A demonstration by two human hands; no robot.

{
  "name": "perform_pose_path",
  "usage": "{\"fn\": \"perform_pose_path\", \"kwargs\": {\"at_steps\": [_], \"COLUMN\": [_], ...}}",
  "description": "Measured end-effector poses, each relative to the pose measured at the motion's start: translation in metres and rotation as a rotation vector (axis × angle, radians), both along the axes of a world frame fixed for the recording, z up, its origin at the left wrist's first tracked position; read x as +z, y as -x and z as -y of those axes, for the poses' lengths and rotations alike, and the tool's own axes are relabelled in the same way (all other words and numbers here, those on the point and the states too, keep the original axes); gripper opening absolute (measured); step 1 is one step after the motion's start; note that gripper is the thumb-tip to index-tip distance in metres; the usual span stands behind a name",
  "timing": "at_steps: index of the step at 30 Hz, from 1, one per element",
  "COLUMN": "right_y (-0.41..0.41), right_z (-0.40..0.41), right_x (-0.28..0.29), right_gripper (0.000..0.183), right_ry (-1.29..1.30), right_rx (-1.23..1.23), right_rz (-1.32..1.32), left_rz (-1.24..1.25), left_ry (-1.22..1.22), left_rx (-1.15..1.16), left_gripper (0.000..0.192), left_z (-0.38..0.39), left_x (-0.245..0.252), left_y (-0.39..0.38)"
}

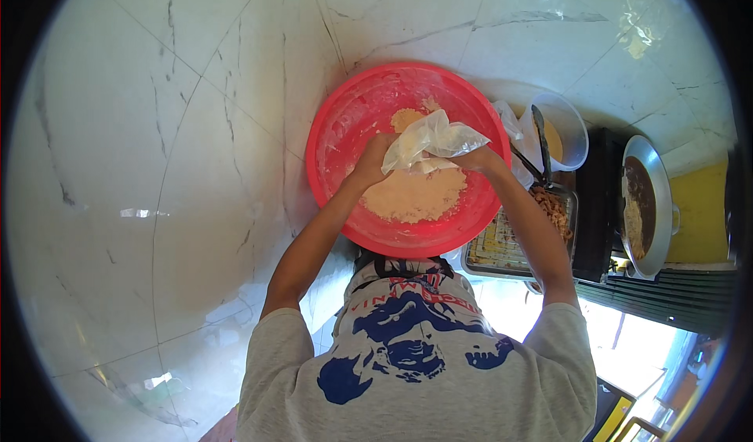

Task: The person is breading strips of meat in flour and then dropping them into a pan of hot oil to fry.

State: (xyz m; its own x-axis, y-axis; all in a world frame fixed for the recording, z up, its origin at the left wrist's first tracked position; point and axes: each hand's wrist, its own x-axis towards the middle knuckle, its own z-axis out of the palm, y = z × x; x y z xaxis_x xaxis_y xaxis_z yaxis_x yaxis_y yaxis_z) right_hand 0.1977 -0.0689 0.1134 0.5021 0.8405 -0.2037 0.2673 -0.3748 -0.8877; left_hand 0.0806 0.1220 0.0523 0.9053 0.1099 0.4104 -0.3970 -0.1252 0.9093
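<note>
My left hand (374, 161) and my right hand (475, 159) both grip a clear plastic bag (436, 139), one at each side. They hold it over a large round red plastic basin (338, 118). Pale, crumbly flour-like powder (415, 198) covers much of the basin's bottom, with a smaller heap toward the far side. White dusting clings to the inner wall. The bag is crumpled, and whether anything is inside it cannot be told. Some of my fingers are hidden behind or under the plastic.
To the right are a clear plastic tub (579, 139) of yellowish liquid, black-handled tongs (540, 139), and a wire-racked metal tray (500, 248) bearing browned food pieces (552, 208). Beyond stands a metal wok (666, 206) of dark oil with food frying. Marbled tile walls (235, 118) rise left and behind.
</note>
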Motion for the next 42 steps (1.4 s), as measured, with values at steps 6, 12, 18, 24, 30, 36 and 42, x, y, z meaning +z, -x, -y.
{"fn": "perform_pose_path", "kwargs": {"at_steps": [6,12,18,24,30,36,42], "right_y": [-0.006,-0.019,-0.04,-0.035,-0.033,-0.032,-0.044], "right_z": [0.028,0.051,0.064,0.055,0.05,0.038,0.031], "right_x": [-0.004,0.002,0.008,0.025,0.0,-0.022,-0.054], "right_gripper": [0.029,0.034,0.036,0.034,0.033,0.03,0.028], "right_ry": [0.001,0.06,0.108,0.062,0.038,-0.189,-0.298], "right_rx": [-0.129,-0.181,-0.121,-0.223,-0.23,-0.244,-0.238], "right_rz": [0.047,0.349,0.464,0.305,0.498,0.494,0.239], "left_rz": [-0.135,-0.151,-0.374,-0.397,-0.248,-0.318,-0.374], "left_ry": [0.036,-0.069,0.003,-0.081,0.047,0.181,0.239], "left_rx": [-0.176,-0.054,-0.151,-0.1,-0.106,-0.143,-0.095], "left_gripper": [0.025,0.027,0.021,0.021,0.022,0.019,0.019], "left_z": [0.026,0.038,0.025,0.016,0.012,-0.004,-0.019], "left_x": [-0.002,-0.011,0.004,0.019,0.013,-0.012,-0.01], "left_y": [-0.017,-0.034,-0.037,-0.02,-0.019,-0.012,-0.001]}}
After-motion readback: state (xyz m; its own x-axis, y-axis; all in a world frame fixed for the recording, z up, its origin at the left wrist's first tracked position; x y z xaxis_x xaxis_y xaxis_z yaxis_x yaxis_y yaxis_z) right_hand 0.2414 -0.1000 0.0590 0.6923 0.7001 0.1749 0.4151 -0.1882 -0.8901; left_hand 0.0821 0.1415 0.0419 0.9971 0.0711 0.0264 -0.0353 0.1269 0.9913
